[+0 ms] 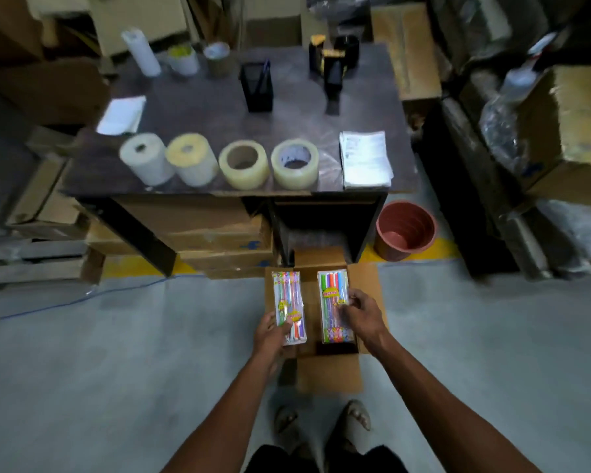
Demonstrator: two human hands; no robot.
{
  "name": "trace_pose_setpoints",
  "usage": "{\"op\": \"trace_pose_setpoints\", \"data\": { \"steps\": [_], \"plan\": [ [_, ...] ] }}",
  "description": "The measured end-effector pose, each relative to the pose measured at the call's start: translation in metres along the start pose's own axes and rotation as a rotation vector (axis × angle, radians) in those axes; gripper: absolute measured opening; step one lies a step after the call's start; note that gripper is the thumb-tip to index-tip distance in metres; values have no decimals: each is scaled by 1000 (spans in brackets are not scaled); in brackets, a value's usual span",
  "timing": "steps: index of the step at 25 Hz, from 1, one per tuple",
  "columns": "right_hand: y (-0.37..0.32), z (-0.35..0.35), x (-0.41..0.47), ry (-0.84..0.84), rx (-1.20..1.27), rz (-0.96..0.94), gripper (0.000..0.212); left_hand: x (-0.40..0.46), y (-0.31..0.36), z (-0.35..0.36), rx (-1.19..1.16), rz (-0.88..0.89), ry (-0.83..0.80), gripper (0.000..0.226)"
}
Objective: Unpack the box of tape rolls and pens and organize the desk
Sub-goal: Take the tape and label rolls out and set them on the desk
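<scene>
**Pen Packs Lifted Over Open Carton, Tape Rolls Lined on Desk**

Ahead of me stands the dark brown wooden desk (pixel 219 107), the largest item in view. Along its near edge sit four tape rolls in a row: a white roll (pixel 146 158), a yellow-topped pale roll (pixel 191 159), a clear roll with a brown core (pixel 243 164) and a clear roll with a printed core (pixel 294 163). Just right of them lies a stack of white printed sheets (pixel 365 158). Further back stands a black mesh pen holder (pixel 256 86).

On the grey floor between my feet and the desk sits the open brown cardboard carton (pixel 328 370), flaps spread. A terracotta plastic bucket (pixel 405 230) stands beside the desk leg, to the right.

Both hands are above the carton. My left hand (pixel 270 336) grips the lower end of a clear packet of coloured pens (pixel 288 303), thumb across its face. My right hand (pixel 360 314) pinches the right edge of a second clear packet of coloured pens (pixel 333 302), fingers curled round it. The two packets are held side by side, apart.
</scene>
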State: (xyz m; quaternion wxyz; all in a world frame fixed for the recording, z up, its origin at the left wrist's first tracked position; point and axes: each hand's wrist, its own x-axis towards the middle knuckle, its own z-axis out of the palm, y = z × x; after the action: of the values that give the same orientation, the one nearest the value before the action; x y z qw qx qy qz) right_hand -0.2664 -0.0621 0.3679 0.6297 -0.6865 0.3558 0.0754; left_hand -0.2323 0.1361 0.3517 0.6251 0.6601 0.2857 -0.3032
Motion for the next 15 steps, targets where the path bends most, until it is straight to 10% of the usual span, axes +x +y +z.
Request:
{"op": "trace_pose_setpoints", "data": {
  "steps": [15],
  "plan": [
    [-135, 102, -46, -88, 106, 2, 15, -33, 112, -138, -44, 195, -10, 27]
  ]
}}
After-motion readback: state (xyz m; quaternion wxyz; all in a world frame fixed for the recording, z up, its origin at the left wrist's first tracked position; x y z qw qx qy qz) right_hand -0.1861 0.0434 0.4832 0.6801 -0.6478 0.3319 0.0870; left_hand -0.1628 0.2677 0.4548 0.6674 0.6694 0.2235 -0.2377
